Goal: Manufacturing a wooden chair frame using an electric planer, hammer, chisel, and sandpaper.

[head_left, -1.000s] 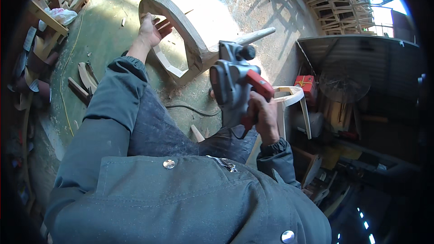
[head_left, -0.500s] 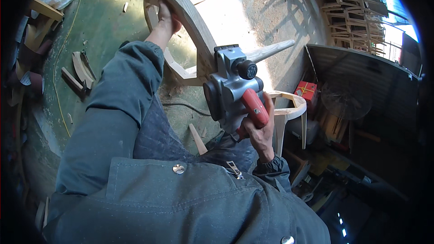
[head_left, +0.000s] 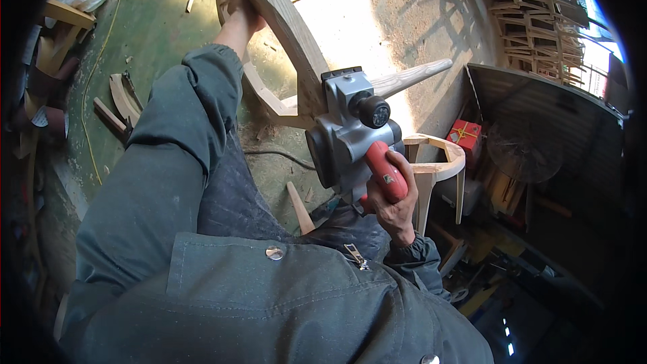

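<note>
My right hand (head_left: pixel 396 209) is closed around the red handle of a belt sander (head_left: pixel 350 118) with a silver-grey body and a round black front knob. The sander rests against the curved wooden rail of a chair frame (head_left: pixel 290 27), whose tapered leg (head_left: pixel 414 75) sticks out to the right behind the tool. At the far end of the frame, my left hand (head_left: pixel 239 15) grips the rail from its inner side. The rail partly hides the left fingers. The sander covers part of the frame and its own contact face.
Another wooden chair frame (head_left: pixel 438 158) stands at right, beside a red box (head_left: pixel 465 133). Curved offcuts (head_left: pixel 123 100) and a thin yellow cord (head_left: pixel 84 114) lie on the green floor. A tapered wood piece (head_left: pixel 300 207) lies near my legs. Many chair frames (head_left: pixel 539 20) are stacked far right.
My left hand has moved slightly farther along the rail, away from me. The whole view has shifted a little, and the sander stays against the frame in my right hand.
</note>
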A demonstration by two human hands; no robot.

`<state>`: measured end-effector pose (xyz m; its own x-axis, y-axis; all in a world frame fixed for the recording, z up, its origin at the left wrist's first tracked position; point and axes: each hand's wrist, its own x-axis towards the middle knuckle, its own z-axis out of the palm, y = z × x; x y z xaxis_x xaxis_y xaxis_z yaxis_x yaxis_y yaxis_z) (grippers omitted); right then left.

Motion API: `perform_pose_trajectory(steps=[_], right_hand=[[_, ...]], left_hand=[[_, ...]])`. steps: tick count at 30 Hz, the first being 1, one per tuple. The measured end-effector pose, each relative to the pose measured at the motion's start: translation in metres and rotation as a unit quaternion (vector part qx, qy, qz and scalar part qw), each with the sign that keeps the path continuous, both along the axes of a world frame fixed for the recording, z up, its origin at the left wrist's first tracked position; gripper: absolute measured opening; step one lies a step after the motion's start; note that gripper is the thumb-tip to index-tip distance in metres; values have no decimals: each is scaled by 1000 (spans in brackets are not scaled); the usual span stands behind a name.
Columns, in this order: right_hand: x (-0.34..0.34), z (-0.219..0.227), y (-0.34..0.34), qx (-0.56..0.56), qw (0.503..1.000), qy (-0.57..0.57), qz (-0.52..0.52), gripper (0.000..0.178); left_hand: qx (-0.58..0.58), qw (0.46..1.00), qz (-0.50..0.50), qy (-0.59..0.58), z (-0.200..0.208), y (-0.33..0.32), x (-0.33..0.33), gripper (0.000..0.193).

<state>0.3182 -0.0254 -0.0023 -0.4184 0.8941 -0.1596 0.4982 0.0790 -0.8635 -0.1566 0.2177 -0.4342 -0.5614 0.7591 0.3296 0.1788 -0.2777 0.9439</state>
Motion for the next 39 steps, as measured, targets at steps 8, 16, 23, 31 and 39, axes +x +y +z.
perform_pose_trajectory(steps=[8,16,23,31,39], right_hand=[[-17,23,29,12,996,-87,-27,57],[-62,41,67,-17,996,-75,-48,55],[-118,41,127,-40,997,-24,-54,56],[-11,73,55,-12,987,-37,-153,59],[30,22,-14,-33,985,-52,-160,52]], left_hand=[[-55,757,27,-651,138,-21,110,74],[-45,722,61,-687,131,-9,117,77],[-65,722,37,-688,169,-25,125,72],[-52,727,20,-684,168,-21,114,81],[44,802,-47,-594,124,-34,116,85]])
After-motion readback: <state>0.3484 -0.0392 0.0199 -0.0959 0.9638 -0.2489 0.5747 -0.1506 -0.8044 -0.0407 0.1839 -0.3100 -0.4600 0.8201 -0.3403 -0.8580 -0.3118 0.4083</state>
